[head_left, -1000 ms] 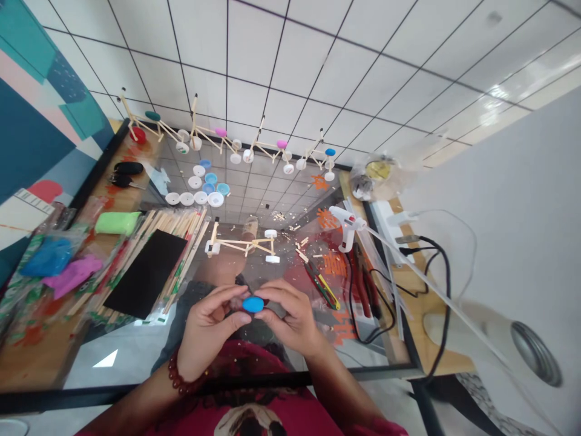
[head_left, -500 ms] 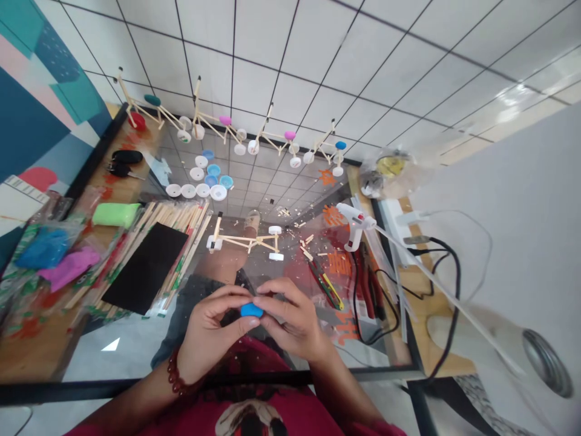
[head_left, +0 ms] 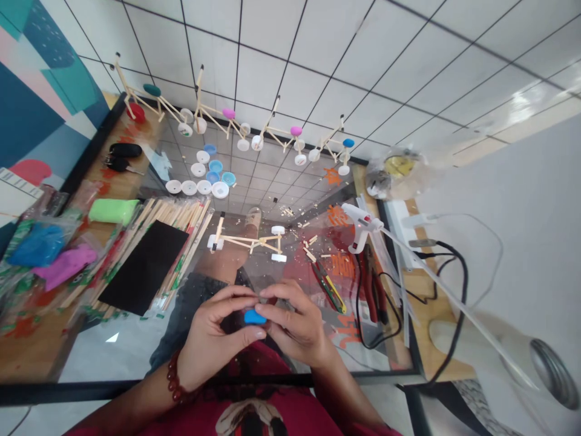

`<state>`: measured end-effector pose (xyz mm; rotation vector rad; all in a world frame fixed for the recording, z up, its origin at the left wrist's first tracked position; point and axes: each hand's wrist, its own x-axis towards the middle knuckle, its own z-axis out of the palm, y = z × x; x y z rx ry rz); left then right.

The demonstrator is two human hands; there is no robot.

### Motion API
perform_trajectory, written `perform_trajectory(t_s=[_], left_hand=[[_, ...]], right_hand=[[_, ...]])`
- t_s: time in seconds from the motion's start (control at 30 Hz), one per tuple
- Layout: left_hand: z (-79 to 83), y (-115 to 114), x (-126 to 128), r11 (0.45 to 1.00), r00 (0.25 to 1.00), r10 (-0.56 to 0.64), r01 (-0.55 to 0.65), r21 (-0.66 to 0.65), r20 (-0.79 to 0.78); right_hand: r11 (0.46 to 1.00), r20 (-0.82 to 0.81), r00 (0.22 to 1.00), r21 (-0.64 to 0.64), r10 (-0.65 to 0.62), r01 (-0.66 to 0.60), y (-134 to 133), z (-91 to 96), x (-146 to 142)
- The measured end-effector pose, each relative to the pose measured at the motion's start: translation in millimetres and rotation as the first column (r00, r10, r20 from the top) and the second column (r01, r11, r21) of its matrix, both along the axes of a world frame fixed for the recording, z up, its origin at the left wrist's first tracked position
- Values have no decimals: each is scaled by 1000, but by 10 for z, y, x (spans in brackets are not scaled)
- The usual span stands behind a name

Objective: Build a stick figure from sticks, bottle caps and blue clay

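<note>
A small lump of blue modelling clay (head_left: 255,317) is pinched between the fingers of both hands, close to the table's near edge. My left hand (head_left: 216,330), with a bead bracelet on its wrist, grips the clay from the left with thumb and fingers. From the right, my right hand (head_left: 294,324) presses its fingertips on it. Beyond the hands, a small tricycle model of wooden sticks (head_left: 252,242) with white cap wheels lies on the glass table. More stick tricycles (head_left: 267,130) with coloured clay seats line the far edge.
Bundled wooden sticks and a black sheet (head_left: 144,266) lie left, beside bags of green, blue and pink clay (head_left: 68,266). White and blue bottle caps (head_left: 204,186) sit farther back. At right are a hot glue gun (head_left: 361,227), a utility knife (head_left: 333,290), red-handled pliers (head_left: 374,290) and cables.
The view has shifted slightly. Both hands still hold the blue clay; its visible shape and the fingertips on it have changed a little.
</note>
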<state>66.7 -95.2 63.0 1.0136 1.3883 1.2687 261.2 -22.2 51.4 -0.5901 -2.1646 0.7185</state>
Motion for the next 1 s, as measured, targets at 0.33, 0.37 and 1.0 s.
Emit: perform_trajectory(t_s=[0.33, 0.37, 1.0], left_hand=[[37, 21, 12, 1000, 1000, -13, 14, -26, 12], [41, 23, 16, 999, 1000, -20, 20, -28, 13], [3, 15, 20, 1000, 999, -6, 7, -30, 37]], right_hand=[[998, 4, 999, 42, 44, -44, 18, 8, 7], [998, 2, 999, 42, 46, -46, 19, 10, 4], [999, 26, 999, 21, 47, -47, 0, 18, -14]])
